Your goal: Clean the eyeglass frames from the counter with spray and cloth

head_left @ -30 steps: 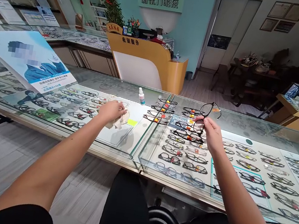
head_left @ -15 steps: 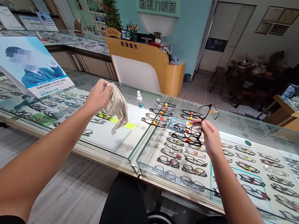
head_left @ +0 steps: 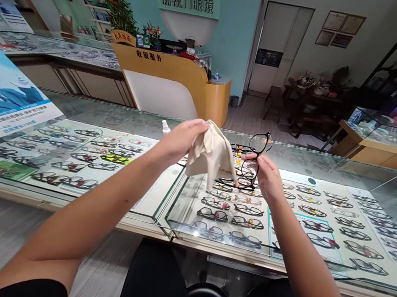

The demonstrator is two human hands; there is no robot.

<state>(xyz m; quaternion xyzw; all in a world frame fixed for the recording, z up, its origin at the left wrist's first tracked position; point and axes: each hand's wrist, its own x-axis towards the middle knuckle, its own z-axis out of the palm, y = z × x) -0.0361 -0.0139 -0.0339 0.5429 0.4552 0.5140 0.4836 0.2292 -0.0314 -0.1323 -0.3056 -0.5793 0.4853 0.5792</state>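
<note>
My left hand (head_left: 181, 141) pinches a cream cleaning cloth (head_left: 211, 154) by its upper corner, and the cloth hangs down in loose folds. To the right of it, my right hand (head_left: 268, 177) grips a pair of black-framed eyeglasses (head_left: 258, 153) near the bridge, turned upright so one lens sits above the other. A small gap separates cloth and glasses. Below and behind both hands, more eyeglasses lie on and inside the glass display case (head_left: 317, 162). A small white spray bottle (head_left: 165, 127) stands on the glass, partly hidden behind my left hand.
A blue advertising board (head_left: 11, 94) leans on the counter at the left. Rows of frames fill the case under the glass. Beyond stand a wooden reception desk (head_left: 213, 100) and a second display case (head_left: 392, 139) at the right.
My left hand has moved right with the cloth, bringing it close to the glasses. My right hand still holds the glasses upright. The view has shifted to the right.
</note>
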